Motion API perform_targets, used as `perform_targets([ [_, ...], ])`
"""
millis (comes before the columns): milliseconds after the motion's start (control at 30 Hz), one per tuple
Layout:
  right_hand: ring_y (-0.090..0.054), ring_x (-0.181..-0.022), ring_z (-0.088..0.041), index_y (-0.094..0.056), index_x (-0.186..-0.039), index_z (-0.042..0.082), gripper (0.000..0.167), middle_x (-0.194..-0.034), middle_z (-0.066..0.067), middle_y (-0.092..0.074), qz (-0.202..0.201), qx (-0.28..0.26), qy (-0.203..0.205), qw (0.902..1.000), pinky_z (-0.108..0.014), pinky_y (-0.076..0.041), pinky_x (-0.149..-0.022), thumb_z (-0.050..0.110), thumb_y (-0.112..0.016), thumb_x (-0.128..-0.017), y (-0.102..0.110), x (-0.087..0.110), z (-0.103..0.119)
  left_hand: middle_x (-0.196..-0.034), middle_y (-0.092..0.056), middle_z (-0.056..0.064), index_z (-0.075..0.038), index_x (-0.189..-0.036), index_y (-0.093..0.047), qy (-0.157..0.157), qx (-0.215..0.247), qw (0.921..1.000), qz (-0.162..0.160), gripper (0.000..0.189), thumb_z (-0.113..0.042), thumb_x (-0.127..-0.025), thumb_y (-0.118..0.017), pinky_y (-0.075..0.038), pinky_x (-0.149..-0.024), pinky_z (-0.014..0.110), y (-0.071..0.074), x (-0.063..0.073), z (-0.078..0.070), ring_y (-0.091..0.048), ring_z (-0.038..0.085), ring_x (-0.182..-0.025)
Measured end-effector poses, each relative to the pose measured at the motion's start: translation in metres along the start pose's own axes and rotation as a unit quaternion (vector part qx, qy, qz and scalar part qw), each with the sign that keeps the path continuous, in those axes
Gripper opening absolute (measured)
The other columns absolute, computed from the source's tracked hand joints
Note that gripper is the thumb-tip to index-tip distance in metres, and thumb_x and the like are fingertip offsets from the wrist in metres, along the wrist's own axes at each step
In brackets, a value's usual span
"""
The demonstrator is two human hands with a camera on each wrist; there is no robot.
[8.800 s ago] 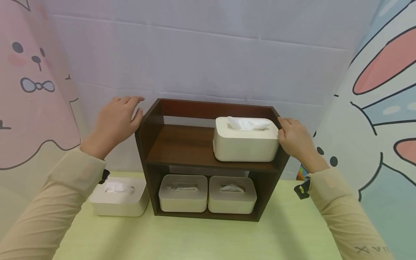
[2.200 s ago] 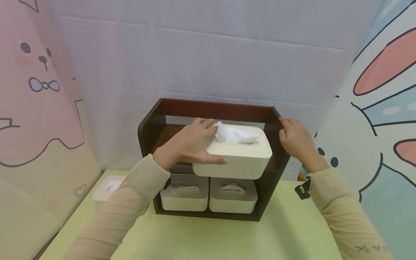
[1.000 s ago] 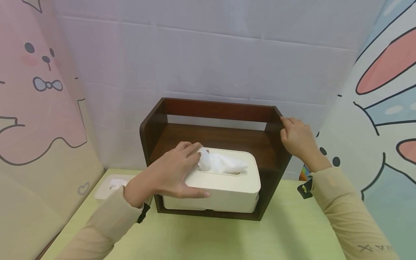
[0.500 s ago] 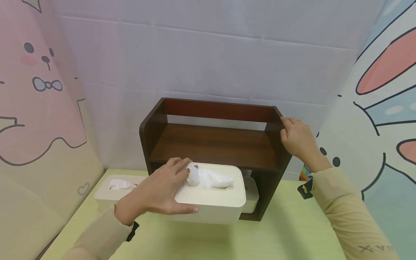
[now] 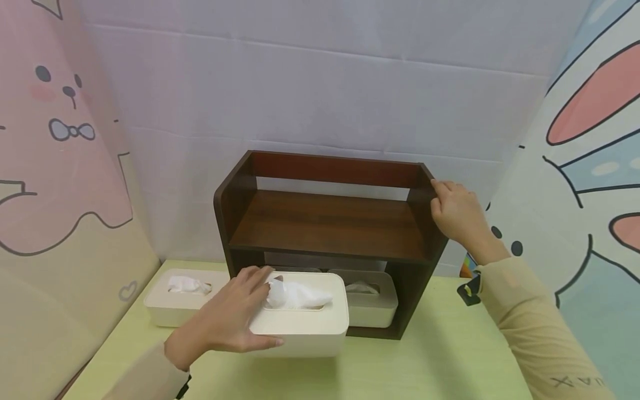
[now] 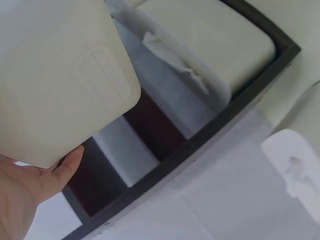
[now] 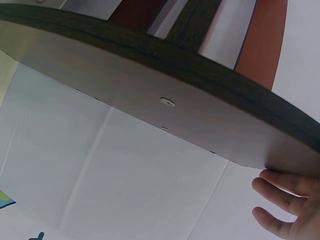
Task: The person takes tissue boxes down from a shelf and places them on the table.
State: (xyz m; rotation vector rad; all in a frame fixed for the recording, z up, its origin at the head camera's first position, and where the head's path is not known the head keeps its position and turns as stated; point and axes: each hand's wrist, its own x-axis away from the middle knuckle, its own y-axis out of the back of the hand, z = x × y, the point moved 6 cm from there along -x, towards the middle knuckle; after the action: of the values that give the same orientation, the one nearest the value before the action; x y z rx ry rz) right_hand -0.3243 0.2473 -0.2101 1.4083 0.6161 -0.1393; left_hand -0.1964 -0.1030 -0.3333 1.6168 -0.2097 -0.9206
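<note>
A cream tissue box (image 5: 305, 322) with white tissue poking from its slot hangs over the front of the table. My left hand (image 5: 227, 316) grips its left end, thumb along the front face and fingers over the top. In the left wrist view, the fingers (image 6: 65, 167) curl under a corner of the box. My right hand (image 5: 457, 216) holds the upper edge of the right side panel of a dark brown two-tier shelf (image 5: 325, 222). In the right wrist view, the fingers (image 7: 282, 190) are bent beside that panel's outer face.
On the lower tier stand two more tissue boxes, the right one (image 5: 370, 300) in plain sight and the left one mostly hidden by the held box. Another tissue box (image 5: 185, 294) sits left of the shelf on the pale green table (image 5: 410, 366). Printed curtains surround the table.
My left hand reached across, took the tissue box off the upper tier and carried it forward, down and left, past the lower boxes. My right hand stayed on the shelf's side panel.
</note>
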Motion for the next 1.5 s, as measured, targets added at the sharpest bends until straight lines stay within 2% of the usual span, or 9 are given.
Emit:
perform_targets([
  [467,-0.047,-0.109,-0.048,-0.045,-0.127,-0.011,0.044,-0.122,-0.031,-0.049,-0.001,0.005,0.009,0.9999,-0.06,-0.039,-0.087,0.009,-0.032,-0.09,0.001,0.001,0.002,-0.124,-0.053,0.022,-0.009,-0.109,-0.059,0.016,-0.02,0.9997,-0.008,0.08,-0.075,-0.064,-0.058,-0.044,-0.085,0.051,-0.047,0.066,0.019,-0.05,0.039,-0.11],
  [833,-0.047,-0.109,-0.047,-0.045,-0.127,-0.011,0.044,-0.121,-0.031,-0.05,-0.01,0.0,0.011,0.9999,-0.06,-0.04,-0.087,0.009,-0.032,-0.09,-0.001,0.0,0.001,-0.12,-0.055,0.021,-0.004,-0.109,-0.057,-0.001,-0.046,0.9971,-0.061,0.087,-0.079,-0.065,-0.052,-0.042,-0.08,0.05,-0.058,0.105,0.039,-0.05,0.039,-0.106],
  [933,-0.048,-0.108,-0.047,-0.045,-0.127,-0.011,0.044,-0.122,-0.031,-0.05,-0.01,0.001,0.009,0.9999,-0.06,-0.04,-0.086,0.01,-0.032,-0.09,-0.001,0.0,0.0,-0.121,-0.054,0.02,-0.003,-0.111,-0.057,0.001,-0.045,0.9963,-0.073,0.089,-0.079,-0.064,-0.053,-0.038,-0.083,0.046,-0.059,0.114,0.047,-0.05,0.038,-0.105],
  [1033,-0.048,-0.108,-0.047,-0.045,-0.127,-0.011,0.044,-0.122,-0.031,-0.05,-0.01,0.002,0.008,0.9999,-0.06,-0.04,-0.087,0.01,-0.032,-0.09,-0.001,0.0,0.0,-0.122,-0.053,0.021,-0.002,-0.11,-0.057,0.005,-0.047,0.9956,-0.081,0.09,-0.079,-0.064,-0.053,-0.028,-0.092,0.038,-0.061,0.123,0.055,-0.049,0.038,-0.104],
  [1133,-0.047,-0.108,-0.047,-0.045,-0.126,-0.011,0.044,-0.121,-0.031,-0.05,-0.011,0.002,0.01,0.9999,-0.06,-0.04,-0.087,0.01,-0.032,-0.09,-0.001,0.0,0.0,-0.119,-0.054,0.024,0.001,-0.108,-0.057,0.003,-0.044,0.9951,-0.088,0.091,-0.078,-0.064,-0.054,-0.015,-0.105,0.027,-0.063,0.132,0.064,-0.048,0.039,-0.102],
  [1233,-0.047,-0.108,-0.048,-0.045,-0.127,-0.011,0.044,-0.122,-0.031,-0.05,-0.009,0.0,0.011,0.9999,-0.061,-0.039,-0.087,0.01,-0.033,-0.09,-0.001,0.0,0.001,-0.114,-0.055,0.028,0.004,-0.108,-0.057,0.006,-0.045,0.9951,-0.088,0.093,-0.078,-0.064,-0.055,0.0,-0.109,0.017,-0.065,0.141,0.071,-0.047,0.04,-0.101],
  [1267,-0.047,-0.109,-0.048,-0.045,-0.127,-0.011,0.044,-0.122,-0.031,-0.05,-0.008,-0.001,0.011,0.9999,-0.061,-0.039,-0.087,0.01,-0.033,-0.09,-0.001,0.0,0.001,-0.114,-0.055,0.028,0.004,-0.108,-0.056,0.008,-0.044,0.9952,-0.087,0.093,-0.077,-0.064,-0.056,0.001,-0.11,0.017,-0.066,0.144,0.073,-0.047,0.041,-0.101],
  [1300,-0.046,-0.109,-0.048,-0.045,-0.127,-0.011,0.044,-0.122,-0.031,-0.049,-0.006,-0.001,0.011,0.9999,-0.061,-0.039,-0.087,0.01,-0.033,-0.09,-0.001,0.0,0.001,-0.114,-0.055,0.028,0.004,-0.109,-0.056,0.013,-0.044,0.9954,-0.084,0.093,-0.077,-0.064,-0.057,-0.004,-0.111,0.021,-0.066,0.146,0.075,-0.047,0.041,-0.101],
  [1500,-0.047,-0.109,-0.048,-0.045,-0.127,-0.011,0.043,-0.122,-0.031,-0.05,-0.01,0.001,0.012,0.9999,-0.061,-0.039,-0.087,0.01,-0.034,-0.09,-0.001,0.0,0.001,-0.112,-0.055,0.029,0.007,-0.109,-0.054,0.028,-0.047,0.9957,-0.075,0.095,-0.075,-0.062,-0.059,-0.002,-0.111,0.018,-0.066,0.158,0.084,-0.043,0.04,-0.102],
])
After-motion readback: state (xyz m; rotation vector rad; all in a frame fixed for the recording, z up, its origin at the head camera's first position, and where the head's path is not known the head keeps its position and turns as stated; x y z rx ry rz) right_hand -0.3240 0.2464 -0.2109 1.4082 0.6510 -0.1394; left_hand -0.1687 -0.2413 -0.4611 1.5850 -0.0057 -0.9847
